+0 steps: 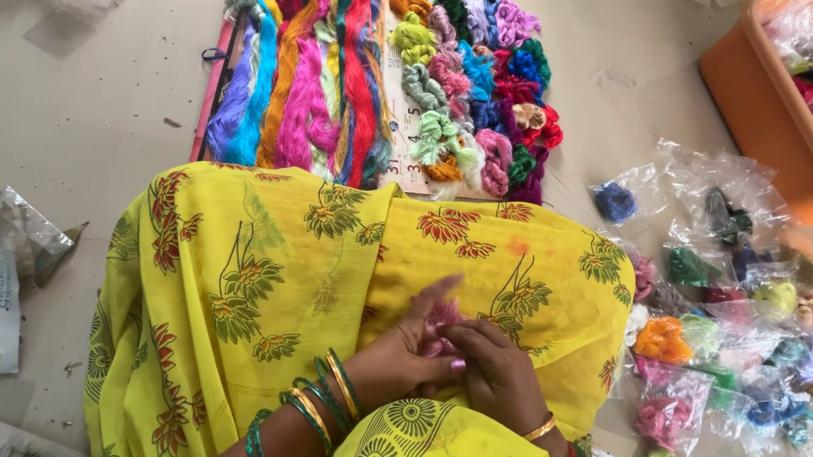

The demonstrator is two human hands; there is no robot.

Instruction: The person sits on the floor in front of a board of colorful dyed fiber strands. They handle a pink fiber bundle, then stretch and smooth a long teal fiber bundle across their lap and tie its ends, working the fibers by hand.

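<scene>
Both hands meet low in the lap, over yellow flowered cloth [265, 269] draped across the knees. The left hand [406, 349] comes in from the lower left, wrist ringed with green and gold bangles [319, 405], its fingers stretched forward and curled loosely around a small pink tuft of thread [441, 318] (only a fringe of it shows between the fingers). The right hand [500, 371] lies just beside it, knuckles up, fingers bent inward and pinching the same tuft, a gold bangle at its wrist. On the floor beyond the knees lie long bright skeins [303, 82] side by side, and next to them small knotted thread bundles [478, 87] in rows. To the right, clear packets of thread [733, 328] are scattered near an orange tub [770, 122].
</scene>
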